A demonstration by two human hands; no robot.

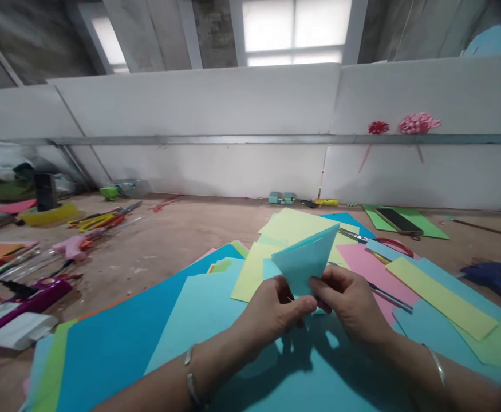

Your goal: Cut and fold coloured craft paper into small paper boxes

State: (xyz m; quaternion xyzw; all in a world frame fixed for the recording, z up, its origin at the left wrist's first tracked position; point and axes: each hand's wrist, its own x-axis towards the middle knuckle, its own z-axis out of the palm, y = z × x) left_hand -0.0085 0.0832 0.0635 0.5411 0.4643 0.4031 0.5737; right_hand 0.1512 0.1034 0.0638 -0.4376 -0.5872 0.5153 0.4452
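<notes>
A folded piece of light blue paper (308,257) stands up as a cone-like triangle above the table. My left hand (276,312) pinches its lower tip from the left, thumb pressed against the fingers. My right hand (348,300) grips the same tip from the right, fingers closed on it. Both wrists wear thin bangles. Beneath the hands lie large sheets of blue paper (216,320) spread over the table.
Yellow sheets (295,226), a pink sheet (366,266) and a yellow strip (443,297) lie beyond the hands. Red-handled scissors (390,245) rest to the right. A phone (398,220) sits on green paper. A glue gun (488,274) lies far right; scissors and tools (98,220) crowd the left.
</notes>
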